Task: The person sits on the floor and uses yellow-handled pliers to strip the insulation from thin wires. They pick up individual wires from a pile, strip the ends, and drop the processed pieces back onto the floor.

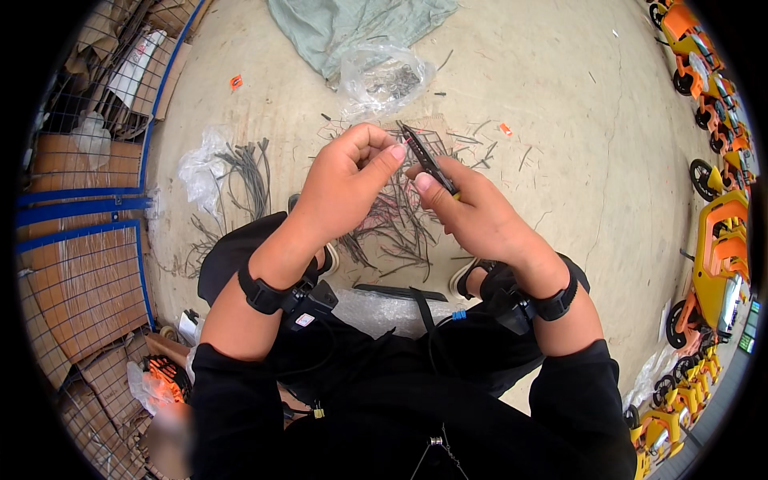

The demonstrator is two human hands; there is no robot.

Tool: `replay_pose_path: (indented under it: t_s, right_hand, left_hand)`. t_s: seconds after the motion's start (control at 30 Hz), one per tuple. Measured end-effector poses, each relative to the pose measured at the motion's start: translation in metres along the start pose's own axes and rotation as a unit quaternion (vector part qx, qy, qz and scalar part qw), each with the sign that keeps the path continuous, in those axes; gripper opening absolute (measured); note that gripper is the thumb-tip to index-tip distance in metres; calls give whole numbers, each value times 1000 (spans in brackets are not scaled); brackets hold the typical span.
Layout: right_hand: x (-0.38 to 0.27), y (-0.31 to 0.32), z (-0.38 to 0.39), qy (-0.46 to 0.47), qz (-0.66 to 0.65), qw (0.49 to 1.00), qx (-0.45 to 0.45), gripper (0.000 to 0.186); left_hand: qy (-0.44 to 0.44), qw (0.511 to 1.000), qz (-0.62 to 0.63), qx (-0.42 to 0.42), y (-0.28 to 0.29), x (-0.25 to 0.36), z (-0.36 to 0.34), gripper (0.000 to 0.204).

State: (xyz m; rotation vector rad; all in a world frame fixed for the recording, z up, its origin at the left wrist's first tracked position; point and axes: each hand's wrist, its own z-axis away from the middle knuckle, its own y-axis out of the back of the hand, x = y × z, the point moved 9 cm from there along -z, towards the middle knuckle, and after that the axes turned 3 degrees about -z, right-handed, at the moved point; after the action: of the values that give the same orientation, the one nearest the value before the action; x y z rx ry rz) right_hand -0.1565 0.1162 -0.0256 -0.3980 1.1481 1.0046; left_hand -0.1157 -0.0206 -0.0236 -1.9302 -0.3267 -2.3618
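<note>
My right hand is closed around a black wire stripper with a row of holes along its jaws, which point up and to the left. Opposite it, my left hand pinches thumb against forefinger. A short bit of thin red wire shows between those fingertips and the tool's jaws; whether the jaws bite on it cannot be made out. On the floor under both hands lies a loose heap of cut dark cables and red wires. A bundle of longer dark cables rests to the left.
Clear plastic bags and a grey-green sheet lie on the far floor. Blue-framed mesh cages with cardboard stand at left. Yellow and orange small bikes line the right. Bubble wrap sits between my feet and lap.
</note>
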Motion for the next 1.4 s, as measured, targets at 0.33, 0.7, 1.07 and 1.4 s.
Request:
replay_pose_path:
  t_s: [0.33, 0.7, 1.07, 1.4]
  right_hand:
    - [11, -5, -2, 34, -23, 999, -16, 47]
    - [8, -8, -2, 40, -12, 999, -20, 46]
    - [-5, -1, 3, 45, 83, 995, 16, 41]
    - [-17, -5, 13, 15, -114, 990, -82, 20]
  left_hand:
    - [-19, 1000, 7, 3, -3, -3, 1, 14]
    - [-6, 1000, -7, 9, -3, -2, 2, 13]
    - [-6, 999, -32, 14, 1, -4, 2, 14]
    - [-10, 982, 163, -93, -1, 32, 11, 10]
